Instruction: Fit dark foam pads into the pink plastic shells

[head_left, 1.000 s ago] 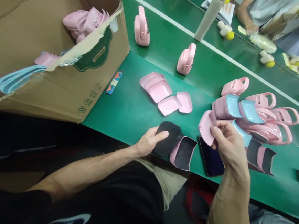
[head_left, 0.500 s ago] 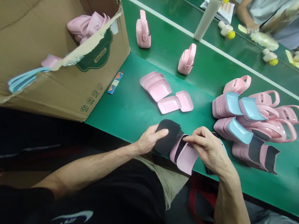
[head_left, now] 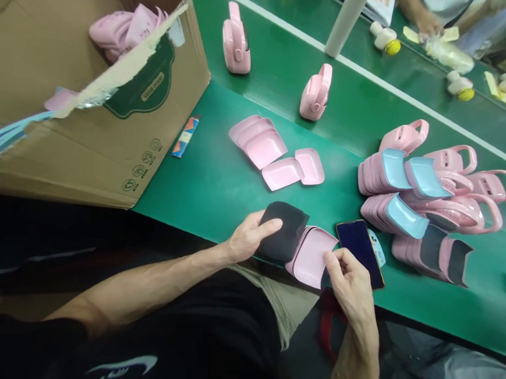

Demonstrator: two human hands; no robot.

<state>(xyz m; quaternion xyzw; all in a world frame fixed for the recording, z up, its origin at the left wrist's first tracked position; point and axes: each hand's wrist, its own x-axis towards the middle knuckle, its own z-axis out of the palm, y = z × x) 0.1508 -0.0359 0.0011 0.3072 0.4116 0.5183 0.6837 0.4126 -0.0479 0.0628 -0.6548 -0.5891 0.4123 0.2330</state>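
Left hand (head_left: 249, 236) clamps black sheets (head_left: 283, 231) at lower centre while half-closed right hand (head_left: 350, 279), hold unclear, touches stacked pink panels (head_left: 312, 258), apparently layering, next needing aligned edges.

The black pads (head_left: 281, 235) — thin, flat, rounded at the upper corner — form a loose stack at the table's (head_left: 209, 195) near edge. Close against their right side leans a stack of curved pink plates (head_left: 313, 255) — bare pink on top.
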